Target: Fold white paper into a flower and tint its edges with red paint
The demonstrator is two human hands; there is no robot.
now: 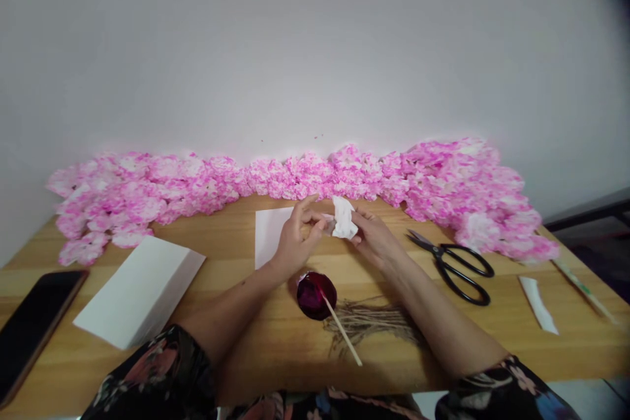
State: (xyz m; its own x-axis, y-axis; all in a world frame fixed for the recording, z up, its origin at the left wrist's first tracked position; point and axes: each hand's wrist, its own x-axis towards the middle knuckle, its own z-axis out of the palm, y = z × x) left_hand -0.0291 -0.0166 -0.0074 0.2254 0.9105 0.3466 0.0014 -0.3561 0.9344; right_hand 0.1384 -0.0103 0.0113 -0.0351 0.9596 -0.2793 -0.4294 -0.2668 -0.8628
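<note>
Your left hand and right hand pinch the white tissue between closed fingers. It looks light, limp and easily torn, so hold its gathered middle gently.

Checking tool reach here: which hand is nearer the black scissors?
Right. The right hand holds the white tissue just left of the scissors, not touching them. The left hand grips the tissue's other side, farther left.
</note>
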